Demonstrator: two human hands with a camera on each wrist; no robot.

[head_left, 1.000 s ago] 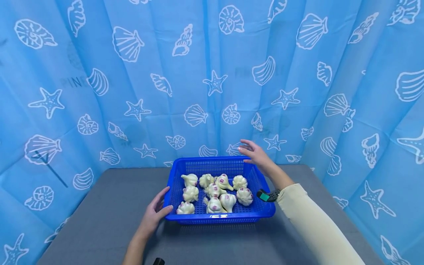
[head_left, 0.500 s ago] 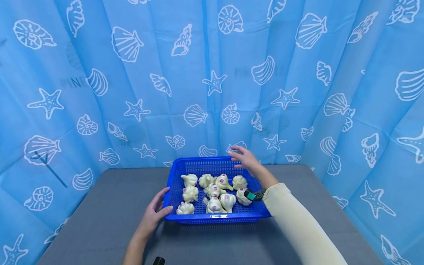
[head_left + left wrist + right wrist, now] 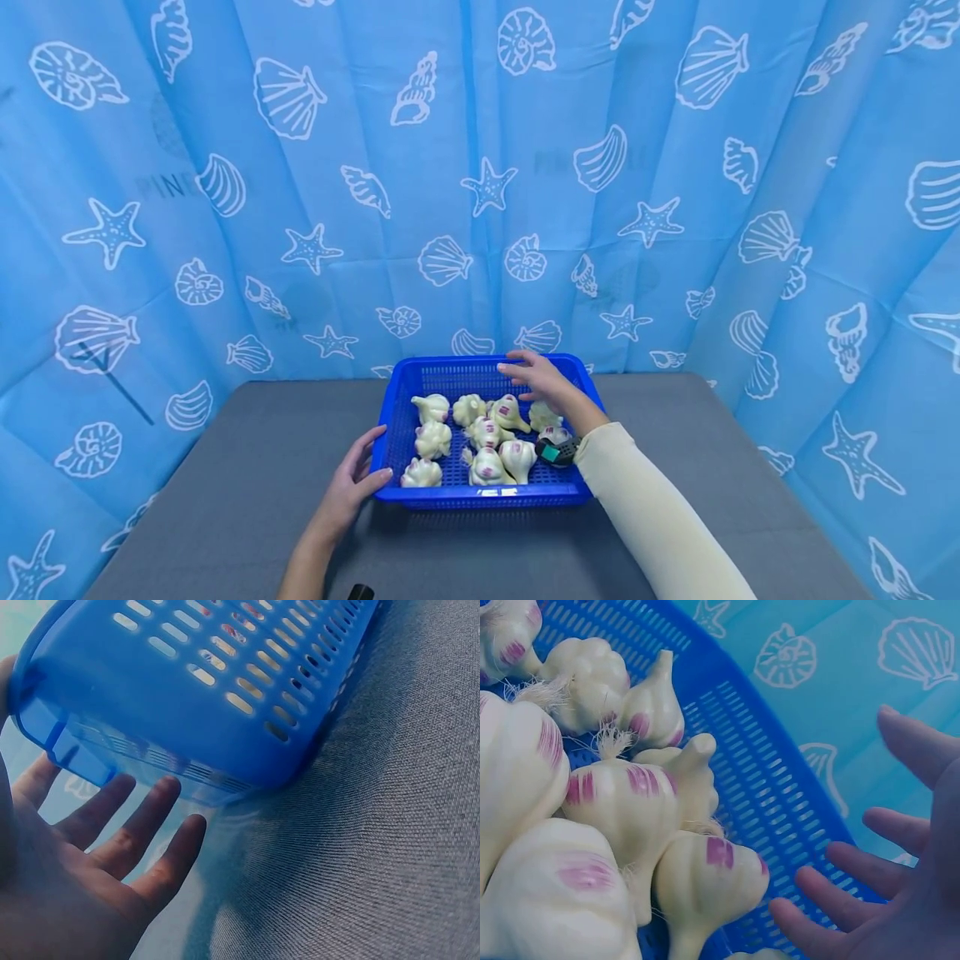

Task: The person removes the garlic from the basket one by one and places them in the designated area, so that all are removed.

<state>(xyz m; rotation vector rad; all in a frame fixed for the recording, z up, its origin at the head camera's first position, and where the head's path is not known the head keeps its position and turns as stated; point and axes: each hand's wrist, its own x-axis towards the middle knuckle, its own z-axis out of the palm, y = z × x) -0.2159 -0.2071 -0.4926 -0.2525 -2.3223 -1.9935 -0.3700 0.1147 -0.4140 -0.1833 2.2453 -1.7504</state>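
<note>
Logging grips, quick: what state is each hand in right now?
Left hand: open, at the blue basket.
Right hand: open, over the basket, empty.

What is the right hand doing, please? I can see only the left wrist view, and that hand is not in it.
Observer: The right hand holds nothing; its fingers are extended.
Operator: Thank you. What lies inside the blue plastic basket? I see only pale and pink pieces through its wall.
Observer: Garlic bulbs, some with purple marks.
Operator: Does the right hand touch any of them?
Observer: No, the right wrist view shows them apart.
</note>
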